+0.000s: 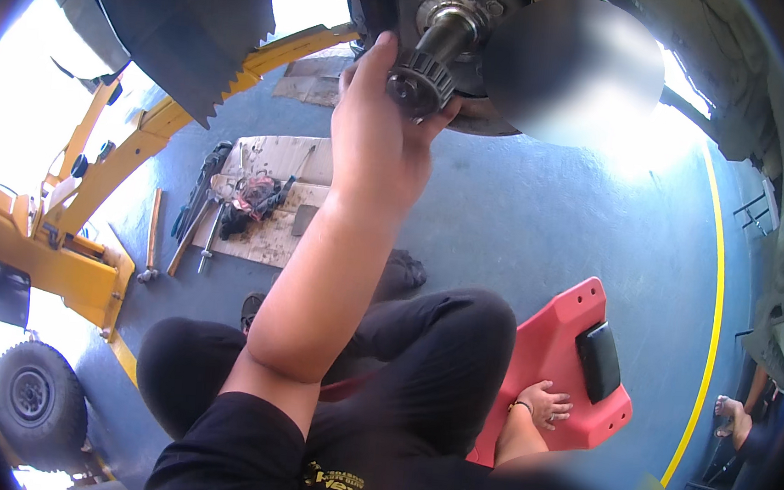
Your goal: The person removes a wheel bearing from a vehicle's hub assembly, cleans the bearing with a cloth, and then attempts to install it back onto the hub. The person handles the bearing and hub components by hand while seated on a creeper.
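Observation:
My left hand (378, 124) reaches up and closes round the lower end of a metal splined shaft (428, 73), thumb along its left side and fingertips on its right. The shaft slants down out of a round bolted hub (452, 12) under a vehicle. The palm side of that hand is mostly hidden. On the right, my right hand (547, 406) lies flat with its fingers spread on a red mechanic's creeper (545, 349). A black padded headrest (597, 361) sits on the creeper beside those fingers.
Cardboard (265, 157) on the blue floor bears a dirty rag (256, 199) and tools. A hammer (152, 235) lies left of it. A yellow lift arm (113, 163) stands at left, above an off-road wheel (35, 392). Another person's hand (734, 421) shows at far right.

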Available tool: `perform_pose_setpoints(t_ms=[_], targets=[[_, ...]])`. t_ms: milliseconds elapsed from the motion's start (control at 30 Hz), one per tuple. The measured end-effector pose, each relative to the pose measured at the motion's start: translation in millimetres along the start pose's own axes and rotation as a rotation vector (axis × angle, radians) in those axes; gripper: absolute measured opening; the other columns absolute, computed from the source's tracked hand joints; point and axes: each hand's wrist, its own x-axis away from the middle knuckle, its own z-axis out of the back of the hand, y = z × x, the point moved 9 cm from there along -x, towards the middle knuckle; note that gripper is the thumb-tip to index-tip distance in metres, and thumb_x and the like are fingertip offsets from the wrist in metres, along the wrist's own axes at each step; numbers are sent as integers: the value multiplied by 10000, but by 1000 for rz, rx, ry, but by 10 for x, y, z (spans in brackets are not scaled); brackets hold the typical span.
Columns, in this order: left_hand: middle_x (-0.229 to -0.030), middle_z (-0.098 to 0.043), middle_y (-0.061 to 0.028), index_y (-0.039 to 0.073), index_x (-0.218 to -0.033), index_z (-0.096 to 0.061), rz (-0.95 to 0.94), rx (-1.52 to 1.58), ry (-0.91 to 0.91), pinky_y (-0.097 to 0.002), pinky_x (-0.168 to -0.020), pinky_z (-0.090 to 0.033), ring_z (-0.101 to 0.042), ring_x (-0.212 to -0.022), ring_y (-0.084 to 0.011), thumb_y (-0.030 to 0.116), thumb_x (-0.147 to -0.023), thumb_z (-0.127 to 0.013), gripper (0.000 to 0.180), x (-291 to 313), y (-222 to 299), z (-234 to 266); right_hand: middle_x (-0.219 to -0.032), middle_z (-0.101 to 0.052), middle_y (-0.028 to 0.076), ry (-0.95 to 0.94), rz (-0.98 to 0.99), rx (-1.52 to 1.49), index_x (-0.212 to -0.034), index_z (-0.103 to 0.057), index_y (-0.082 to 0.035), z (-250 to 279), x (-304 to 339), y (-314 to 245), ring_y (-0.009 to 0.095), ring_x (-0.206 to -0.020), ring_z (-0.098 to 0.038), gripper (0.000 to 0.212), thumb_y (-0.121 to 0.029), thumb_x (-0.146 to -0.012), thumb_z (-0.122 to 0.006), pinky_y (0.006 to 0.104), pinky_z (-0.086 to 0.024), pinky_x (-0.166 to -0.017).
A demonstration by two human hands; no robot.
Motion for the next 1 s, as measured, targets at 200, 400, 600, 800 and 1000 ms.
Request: perform_pose_setpoints(t_ms=[200, 400, 600, 800, 1000], targets=[[-1004, -715, -76, 124, -1145, -589, -193, 19, 47, -481, -778, -596, -724, -907, -214, 335, -1042, -577, 235, 262, 119, 148, -1674, -236, 103, -23, -1, 25, -1589, -330, -136, 12, -4, 1, 303, -1560, -177, 713, -541, -1007, -405, 646, -242, -1174], [-1084, -719, -98, 85, -1232, -561, -208, 172, 0, -493, -798, -614, -730, -952, -238, 468, -1067, -489, 423, 532, 63, 252, -1665, -265, 112, -5, 6, 24, -1581, -337, -130, 62, 30, -15, 311, -1553, -204, 703, -533, -1009, -403, 637, -256, -1170], [-1094, -671, -127, 62, -1261, -550, 80, 328, -14, -585, -947, -534, -666, -1095, -341, 539, -1066, -426, 530, 874, -285, 232, -1678, -232, 107, -30, -4, 59, -1597, -306, -136, 27, 13, -20, 302, -1560, -182, 713, -544, -1017, -388, 639, -242, -1177], [-1112, -707, -154, 8, -1170, -623, 105, 408, -97, -599, -987, -529, -693, -1076, -373, 548, -1068, -388, 598, 902, -336, 110, -1674, -246, 105, -8, -14, 49, -1595, -314, -142, -7, 3, -8, 301, -1560, -185, 707, -548, -1020, -383, 632, -239, -1180], [-1097, -745, -125, 62, -1164, -701, 91, 264, -140, -589, -997, -536, -708, -1079, -358, 621, -1041, -395, 650, 838, -369, 164, -1672, -250, 104, -5, -12, 48, -1590, -329, -142, -23, -8, -6, 298, -1560, -186, 706, -551, -1018, -388, 632, -245, -1176]])
